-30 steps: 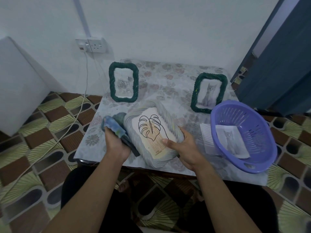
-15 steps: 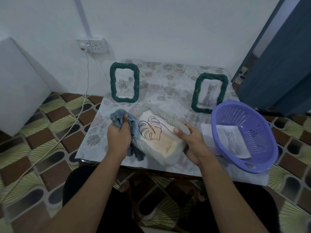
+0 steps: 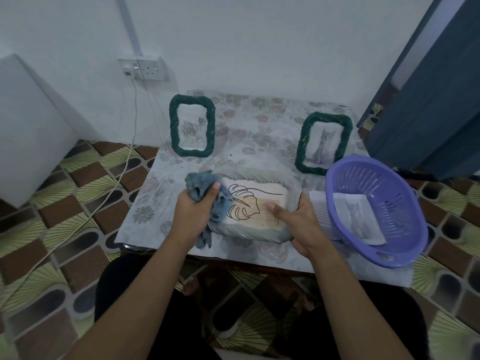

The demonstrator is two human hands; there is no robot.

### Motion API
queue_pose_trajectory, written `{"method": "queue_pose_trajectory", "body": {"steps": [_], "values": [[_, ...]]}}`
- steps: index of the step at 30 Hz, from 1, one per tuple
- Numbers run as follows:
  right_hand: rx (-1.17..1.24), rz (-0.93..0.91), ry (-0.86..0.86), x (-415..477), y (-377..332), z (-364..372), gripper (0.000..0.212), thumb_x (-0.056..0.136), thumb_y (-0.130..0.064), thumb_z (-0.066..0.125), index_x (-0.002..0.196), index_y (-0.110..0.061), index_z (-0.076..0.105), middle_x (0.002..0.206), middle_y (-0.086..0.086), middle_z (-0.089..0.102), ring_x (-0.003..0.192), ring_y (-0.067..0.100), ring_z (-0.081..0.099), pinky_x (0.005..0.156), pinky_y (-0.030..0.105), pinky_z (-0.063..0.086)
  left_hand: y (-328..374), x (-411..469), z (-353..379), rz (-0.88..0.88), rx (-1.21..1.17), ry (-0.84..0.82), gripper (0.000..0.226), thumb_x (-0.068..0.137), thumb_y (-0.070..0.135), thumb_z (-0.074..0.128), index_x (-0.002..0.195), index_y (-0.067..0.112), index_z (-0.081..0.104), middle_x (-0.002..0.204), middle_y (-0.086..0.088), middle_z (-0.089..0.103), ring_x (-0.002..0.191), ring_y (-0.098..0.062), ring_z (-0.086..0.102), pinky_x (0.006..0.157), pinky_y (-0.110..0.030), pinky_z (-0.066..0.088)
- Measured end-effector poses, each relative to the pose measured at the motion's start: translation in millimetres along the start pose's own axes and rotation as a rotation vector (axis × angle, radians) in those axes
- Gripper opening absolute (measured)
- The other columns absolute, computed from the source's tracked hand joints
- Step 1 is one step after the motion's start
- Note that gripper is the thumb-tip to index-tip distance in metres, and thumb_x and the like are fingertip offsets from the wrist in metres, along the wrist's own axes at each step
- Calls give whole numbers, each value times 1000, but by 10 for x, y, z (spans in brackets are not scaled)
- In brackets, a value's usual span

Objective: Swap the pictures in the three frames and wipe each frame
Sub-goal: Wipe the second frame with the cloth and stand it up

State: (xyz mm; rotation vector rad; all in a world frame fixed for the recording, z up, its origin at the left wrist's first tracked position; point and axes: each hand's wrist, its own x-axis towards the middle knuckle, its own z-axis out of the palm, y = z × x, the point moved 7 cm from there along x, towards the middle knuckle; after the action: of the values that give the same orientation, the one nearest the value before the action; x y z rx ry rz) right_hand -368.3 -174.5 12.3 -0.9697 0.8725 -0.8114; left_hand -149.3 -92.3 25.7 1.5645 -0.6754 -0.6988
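Between the two hands, lying flat on the table (image 3: 259,131), is the pale rope-edged frame (image 3: 259,175), long side across, with the leaf picture (image 3: 244,203) facing up. The left hand (image 3: 193,211) is closed round a bunched blue cloth (image 3: 201,184) and presses it against the frame's left end; part of the cloth hangs below the wrist over the frame's near-left corner. The right hand (image 3: 298,222) clasps the frame's right end, fingers wrapped round the edge and the thumb laid across the front, its tip reaching the striped lower part of the picture. The hands are apart, one at each end of the frame.

Beyond the left hand, a green frame (image 3: 174,126) stands upright with a rose picture in it. Beyond the right hand, a second green frame (image 3: 327,117) stands, leaning a little, with a cat picture. Just to the right of the right hand a purple basket (image 3: 384,183) sits tilted at the table's edge, holding a loose cat print (image 3: 361,216). A white sheet (image 3: 318,203) lies between the right hand and the basket, partly under it.
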Motion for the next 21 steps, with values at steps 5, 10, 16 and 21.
{"method": "queue_pose_trajectory", "body": {"steps": [5, 10, 16, 21], "values": [[-1, -21, -3, -5, -27, 60, 56, 73, -3, 76, 125, -4, 56, 113, 15, 72, 105, 30, 70, 86, 43, 59, 0, -15, -47, 13, 28, 87, 29, 95, 34, 62, 69, 22, 64, 66, -1, 65, 61, -11, 62, 62, -35, 51], [40, 3, 34, -3, 37, 75, 55, 77, 3, 74, 127, -3, 53, 111, 14, 73, 101, 29, 71, 77, 37, 60, 68, -27, -77, 35, -28, 152, 34, 98, 36, 57, 69, 20, 63, 62, 1, 62, 54, -3, 57, 54, -24, 46], [63, -16, 43, 39, 1, 13, 55, 75, 0, 76, 125, -4, 56, 114, 17, 71, 106, 34, 69, 88, 48, 57, -78, 22, 0, -111, -240, -45, 15, 98, 17, 58, 87, 19, 69, 79, 3, 73, 79, -14, 70, 74, -32, 58], [95, -6, 46, 52, 2, -49, 52, 69, -4, 77, 117, -12, 60, 113, 17, 72, 105, 34, 69, 92, 54, 54, -58, -76, 125, -207, -378, -245, 13, 95, -4, 52, 91, 2, 63, 80, -6, 74, 77, -21, 71, 69, -33, 60]]}}
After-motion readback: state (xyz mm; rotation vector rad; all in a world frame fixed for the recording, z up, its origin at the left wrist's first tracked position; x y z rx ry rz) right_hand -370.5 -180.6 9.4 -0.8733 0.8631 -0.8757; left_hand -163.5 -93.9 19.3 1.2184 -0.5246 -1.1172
